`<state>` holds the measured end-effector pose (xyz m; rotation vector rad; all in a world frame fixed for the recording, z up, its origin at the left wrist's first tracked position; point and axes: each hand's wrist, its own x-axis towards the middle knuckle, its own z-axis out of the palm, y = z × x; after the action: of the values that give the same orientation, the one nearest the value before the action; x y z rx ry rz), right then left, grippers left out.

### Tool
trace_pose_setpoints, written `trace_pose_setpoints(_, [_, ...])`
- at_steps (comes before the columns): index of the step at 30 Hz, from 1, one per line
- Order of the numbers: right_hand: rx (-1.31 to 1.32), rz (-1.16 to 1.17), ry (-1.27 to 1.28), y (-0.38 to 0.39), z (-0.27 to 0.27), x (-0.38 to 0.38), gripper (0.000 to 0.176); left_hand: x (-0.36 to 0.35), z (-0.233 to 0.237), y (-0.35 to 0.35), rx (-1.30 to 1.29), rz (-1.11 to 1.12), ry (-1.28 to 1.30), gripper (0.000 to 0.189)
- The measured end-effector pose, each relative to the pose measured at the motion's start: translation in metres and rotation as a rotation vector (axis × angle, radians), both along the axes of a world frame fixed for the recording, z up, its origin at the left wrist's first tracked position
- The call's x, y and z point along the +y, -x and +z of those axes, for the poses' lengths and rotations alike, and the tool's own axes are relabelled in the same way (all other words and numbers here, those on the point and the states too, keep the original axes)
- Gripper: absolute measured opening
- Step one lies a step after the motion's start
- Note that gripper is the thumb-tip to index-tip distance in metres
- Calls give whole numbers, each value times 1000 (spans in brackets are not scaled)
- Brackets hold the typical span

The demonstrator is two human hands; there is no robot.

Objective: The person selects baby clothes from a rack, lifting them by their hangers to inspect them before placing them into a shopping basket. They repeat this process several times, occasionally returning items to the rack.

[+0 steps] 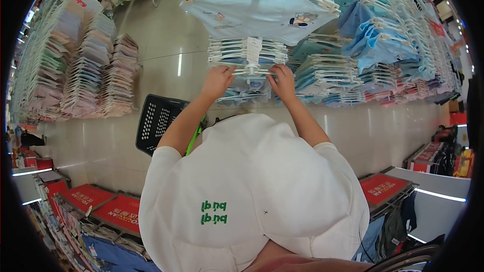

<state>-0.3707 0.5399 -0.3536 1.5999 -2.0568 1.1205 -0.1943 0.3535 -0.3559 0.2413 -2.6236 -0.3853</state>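
At the ends of a white hanger (250, 72) on the front of a hanging row are both of my hands. My left hand (219, 80) has its fingers closed on the hanger's left end. My right hand (282, 81) pinches the right end. A white tag (253, 50) hangs at the middle of the row, between the hands. Just above hang light blue underpants (257, 15) with small printed figures, on white hangers. Below the hands more light blue garments (242, 95) show in part.
A dark shopping basket (156, 123) with a green handle stands on the floor to the left. Racks of pastel garments (83, 65) line the left, and blue garments (378, 40) hang at the right. Red signs (121, 211) top the racks behind.
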Motion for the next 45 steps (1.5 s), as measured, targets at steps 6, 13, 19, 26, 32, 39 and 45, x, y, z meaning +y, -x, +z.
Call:
trace_pose_setpoints(6, [21, 16, 14, 1, 9, 0, 17, -7, -3, 6, 40, 0, -29, 30])
trace_pose_setpoints(13, [9, 10, 3, 4, 6, -2, 15, -6, 4, 6, 35, 29, -82, 32])
trace_pose_setpoints(19, [-3, 17, 23, 2, 1, -5, 17, -6, 6, 1, -3, 47, -388, 30])
trace_pose_setpoints(26, [-74, 10, 42, -1, 4, -3, 15, -12, -1, 3, -23, 59, -351, 28])
trace_pose_setpoints(32, [-81, 3, 29, 7, 14, 1, 14, -13, -2, 6, -2, 65, -349, 32])
trace_pose_setpoints(39, [-96, 11, 28, 9, 20, 4, 13, -12, -4, 5, 53, 28, -405, 37])
trace_pose_setpoints(45, [-106, 16, 11, 8, 15, 4, 15, -12, 2, 2, 35, 15, -427, 35])
